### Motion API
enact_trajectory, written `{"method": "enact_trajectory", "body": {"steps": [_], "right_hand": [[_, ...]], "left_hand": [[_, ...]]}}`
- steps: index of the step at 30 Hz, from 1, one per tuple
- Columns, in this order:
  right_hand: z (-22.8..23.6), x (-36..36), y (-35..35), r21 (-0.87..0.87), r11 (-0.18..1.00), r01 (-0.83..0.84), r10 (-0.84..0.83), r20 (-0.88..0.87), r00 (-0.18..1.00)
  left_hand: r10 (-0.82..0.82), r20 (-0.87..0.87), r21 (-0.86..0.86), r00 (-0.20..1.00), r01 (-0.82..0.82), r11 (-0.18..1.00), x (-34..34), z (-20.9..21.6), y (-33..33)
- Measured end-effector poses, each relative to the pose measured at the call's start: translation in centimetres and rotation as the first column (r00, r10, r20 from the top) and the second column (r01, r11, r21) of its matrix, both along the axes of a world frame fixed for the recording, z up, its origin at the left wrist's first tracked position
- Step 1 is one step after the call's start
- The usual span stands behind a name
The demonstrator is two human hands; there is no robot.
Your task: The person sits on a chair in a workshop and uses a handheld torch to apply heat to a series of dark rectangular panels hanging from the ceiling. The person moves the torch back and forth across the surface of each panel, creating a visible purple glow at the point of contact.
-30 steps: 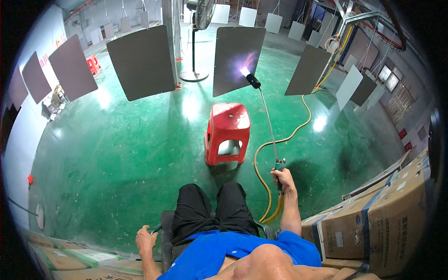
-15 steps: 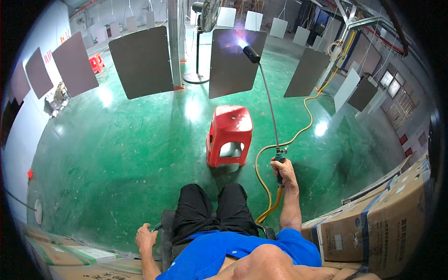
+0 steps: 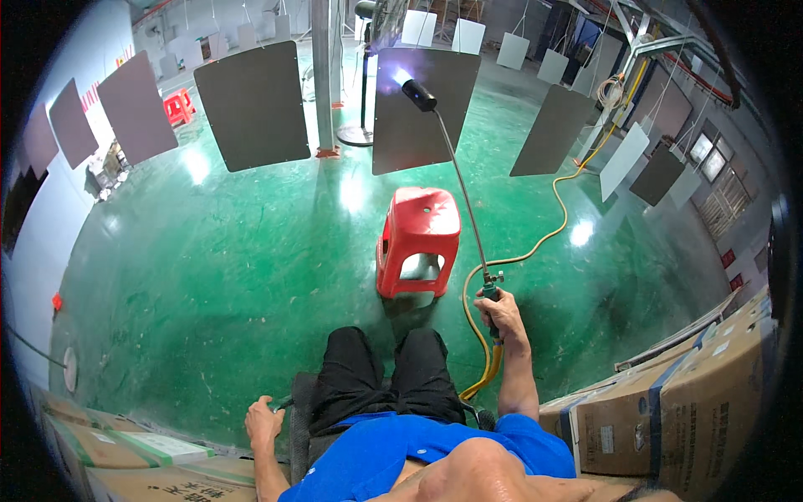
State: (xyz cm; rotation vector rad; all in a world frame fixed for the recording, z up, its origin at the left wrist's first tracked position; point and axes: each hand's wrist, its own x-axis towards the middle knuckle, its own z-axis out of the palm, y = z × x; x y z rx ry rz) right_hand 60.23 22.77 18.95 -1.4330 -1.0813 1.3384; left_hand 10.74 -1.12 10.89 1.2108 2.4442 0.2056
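Observation:
My right hand (image 3: pixel 502 314) is closed around the dark green handle of a gas torch (image 3: pixel 462 180). Its long thin metal tube slants up and to the left, ending in a black cylindrical nozzle. A violet-white flame (image 3: pixel 403 77) comes from the nozzle, over the upper left part of a hanging dark grey panel (image 3: pixel 418 138). Yellow hoses (image 3: pixel 488 376) run from the handle's lower end. Low on the left, my left hand (image 3: pixel 263 421) has its fingers curled beside a grey seat (image 3: pixel 301 418); a small dark piece shows at the fingertips, its kind unclear.
A red plastic stool (image 3: pixel 425 216) stands on the green floor ahead of my knees. More panels (image 3: pixel 253 109) hang in a row on both sides. Behind them are a pillar (image 3: pixel 323 92) and a standing fan (image 3: pixel 365 84). Cardboard boxes (image 3: pixel 619 427) flank me; a yellow hose crosses the floor.
The torch nozzle and flame have shifted left and slightly up across the panel, with my right hand moving a little left. My left hand stays in place.

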Motion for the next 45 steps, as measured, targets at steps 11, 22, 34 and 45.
{"method": "enact_trajectory", "body": {"steps": [11,22,34,45], "right_hand": [[-3.4,0.5,-1.9,-0.138,0.989,-0.049,0.068,0.138,0.988],[-8.6,1.8,-1.9,-0.204,0.979,0.022,0.001,0.113,0.994],[-9.3,4.3,2.1,-0.172,0.974,0.146,-0.111,0.197,0.974],[-2.8,2.9,4.9,0.023,0.988,0.154,-0.155,0.055,0.986]], "left_hand": [[-0.011,-0.006,-0.010,1.000,0.011,1.000,0.2,0.3,0.1],[-0.012,-0.013,-0.017,1.000,0.012,1.000,0.2,0.4,0.1],[-0.014,-0.022,-0.011,1.000,0.014,1.000,0.3,0.6,0.1],[-0.010,0.003,0.003,1.000,0.010,1.000,0.1,0.3,0.1]]}}
